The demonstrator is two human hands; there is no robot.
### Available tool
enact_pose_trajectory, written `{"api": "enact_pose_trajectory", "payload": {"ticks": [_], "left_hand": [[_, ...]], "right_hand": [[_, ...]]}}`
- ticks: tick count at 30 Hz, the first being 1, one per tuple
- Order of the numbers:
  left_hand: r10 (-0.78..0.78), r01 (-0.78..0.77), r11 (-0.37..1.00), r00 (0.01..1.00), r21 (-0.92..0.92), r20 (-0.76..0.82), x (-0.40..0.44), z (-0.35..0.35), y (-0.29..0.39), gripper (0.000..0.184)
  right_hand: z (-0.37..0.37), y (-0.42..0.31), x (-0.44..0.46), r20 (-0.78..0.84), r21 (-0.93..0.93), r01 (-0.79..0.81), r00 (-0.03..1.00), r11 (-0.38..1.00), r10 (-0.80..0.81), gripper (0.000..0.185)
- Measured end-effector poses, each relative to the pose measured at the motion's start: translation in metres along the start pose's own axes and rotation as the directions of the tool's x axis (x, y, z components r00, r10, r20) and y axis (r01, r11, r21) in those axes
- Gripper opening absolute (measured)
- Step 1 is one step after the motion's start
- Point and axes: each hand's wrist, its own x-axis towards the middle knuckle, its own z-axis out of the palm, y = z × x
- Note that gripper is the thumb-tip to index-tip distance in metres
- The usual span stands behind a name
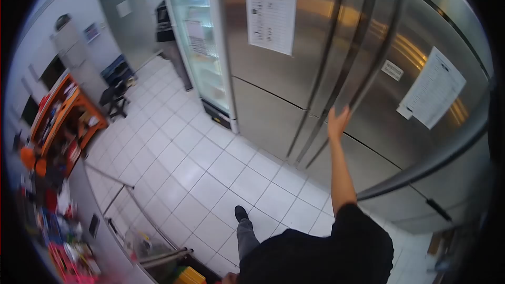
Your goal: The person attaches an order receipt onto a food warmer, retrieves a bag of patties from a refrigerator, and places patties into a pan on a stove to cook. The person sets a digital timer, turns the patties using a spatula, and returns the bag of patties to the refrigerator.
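Note:
My right hand [338, 123] reaches out to the steel refrigerator doors [279, 92], its fingers apart near the vertical handle edge at the door seam. Whether the fingertips touch the steel cannot be made out. Printed sheets are stuck on the doors, one on the left door [271, 16] and another on the right door [432, 88]. At the bottom edge, my left hand [230, 279] shows only in small part, beside a dark cart or bin with a yellow object [190, 275]; its fingers are hidden.
A glass-door fridge [202, 47] stands left of the steel one, with a person [169, 42] partly behind it. An orange shelf [66, 121], black stool [114, 100] and cluttered counter [100, 221] line the left. A metal-framed cart [152, 226] is near my legs.

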Motion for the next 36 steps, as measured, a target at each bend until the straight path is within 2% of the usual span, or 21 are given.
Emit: {"api": "enact_pose_trajectory", "payload": {"ticks": [3, 5, 7, 9, 12, 14, 15, 16, 17, 19, 20, 21, 23, 25, 27, 29, 30, 31, 33, 34, 36], "left_hand": [[0.109, -0.118, 0.958, 0.993, 0.262, 0.049, 0.086, -0.111, -0.027, 0.045], [0.232, -0.229, 0.854, 0.971, 0.467, 0.052, 0.146, -0.182, -0.039, 0.046], [0.438, -0.391, 0.863, 0.895, 0.319, -0.088, 0.146, -0.288, 0.024, 0.044], [0.282, -0.252, 0.927, 0.957, 0.277, -0.072, 0.216, -0.354, 0.045, 0.039], [0.339, -0.275, 0.848, 0.939, 0.454, -0.064, 0.296, -0.409, 0.123, 0.028], [0.407, -0.308, 0.825, 0.905, 0.473, -0.121, 0.334, -0.42, 0.199, 0.036], [0.545, -0.453, 0.786, 0.829, 0.421, -0.126, 0.361, -0.413, 0.228, 0.036], [0.629, -0.558, 0.746, 0.769, 0.365, -0.11, 0.358, -0.402, 0.277, 0.033], [0.691, -0.638, 0.678, 0.722, 0.365, -0.022, 0.394, -0.38, 0.3, 0.034], [0.753, -0.754, 0.562, 0.636, 0.34, 0.166, 0.392, -0.338, 0.389, 0.036], [0.761, -0.805, 0.507, 0.586, 0.307, 0.278, 0.383, -0.313, 0.434, 0.036], [0.803, -0.895, 0.378, 0.443, 0.236, 0.398, 0.385, -0.283, 0.469, 0.038], [0.798, -0.965, 0.251, 0.249, 0.073, 0.549, 0.355, -0.228, 0.541, 0.038], [0.727, -0.964, 0.248, 0.124, -0.09, 0.676, 0.301, -0.189, 0.618, 0.038], [0.776, -0.974, 0.103, -0.047, -0.2, 0.629, 0.241, -0.155, 0.697, 0.035], [0.883, -0.966, -0.069, -0.175, -0.249, 0.435, 0.177, -0.119, 0.776, 0.037], [0.934, -0.92, -0.159, -0.258, -0.358, 0.248, 0.136, -0.104, 0.814, 0.032], [0.934, -0.923, -0.211, -0.287, -0.322, 0.213, 0.088, -0.104, 0.853, 0.029], [0.879, -0.844, -0.444, -0.475, -0.301, 0.035, 0.025, -0.071, 0.935, 0.029], [0.806, -0.784, -0.589, -0.587, -0.196, -0.076, 0.0, -0.05, 0.977, 0.03], [0.759, -0.766, -0.643, -0.639, 0.017, -0.122, -0.041, -0.007, 1.059, 0.042]], "right_hand": [[0.013, -0.042, 0.107, -0.228, -0.235, -0.16, 0.968, 0.959, 0.105, 0.07], [0.028, -0.048, 0.134, -0.29, -0.234, -0.246, 0.941, 0.941, 0.174, 0.065], [0.021, -0.048, 0.118, -0.326, -0.236, -0.347, 0.908, 0.908, 0.263, 0.061], [0.004, -0.07, 0.108, -0.21, -0.068, -0.148, 0.969, 0.987, 0.13, 0.047], [-0.04, -0.098, 0.028, -0.287, -0.042, -0.133, 0.951, 0.99, 0.115, 0.04], [-0.092, -0.098, -0.042, -0.354, -0.026, -0.152, 0.926, 0.988, 0.133, 0.055], [-0.121, -0.079, -0.079, -0.4, -0.093, -0.139, 0.912, 0.986, 0.091, 0.068], [-0.157, -0.078, -0.11, -0.391, -0.012, -0.225, 0.898, 0.974, 0.203, 0.073], [-0.182, -0.103, -0.128, -0.492, 0.069, -0.187, 0.848, 0.98, 0.197, 0.076], [-0.242, -0.095, -0.163, -0.694, -0.048, -0.327, 0.69, 0.944, 0.204, 0.078], [-0.258, -0.12, -0.158, -0.77, -0.169, -0.354, 0.63, 0.92, 0.101, 0.072], [-0.274, -0.141, -0.149, -0.82, -0.284, -0.391, 0.572, 0.876, -0.011, 0.067], [-0.313, -0.135, -0.146, -0.896, -0.235, -0.484, 0.445, 0.843, 0.005, 0.054], [-0.332, -0.126, -0.141, -0.925, -0.263, -0.48, 0.372, 0.837, -0.077, 0.046], [-0.352, -0.111, -0.143, -0.921, -0.337, -0.398, 0.326, 0.853, -0.212, 0.047], [-0.369, -0.098, -0.15, -0.915, -0.387, -0.458, 0.301, 0.8, -0.27, 0.049], [-0.377, -0.09, -0.154, -0.915, -0.4, -0.512, 0.272, 0.761, -0.298, 0.055], [-0.393, -0.063, -0.172, -0.867, -0.457, -0.707, 0.218, 0.54, -0.448, 0.062], [-0.405, -0.072, -0.164, -0.909, -0.417, -0.471, 0.239, 0.778, -0.342, 0.058], [-0.417, -0.067, -0.176, -0.909, -0.417, -0.485, 0.249, 0.769, -0.336, 0.058], [-0.447, -0.044, -0.194, -0.93, -0.363, -0.445, 0.23, 0.819, -0.287, 0.064]]}}
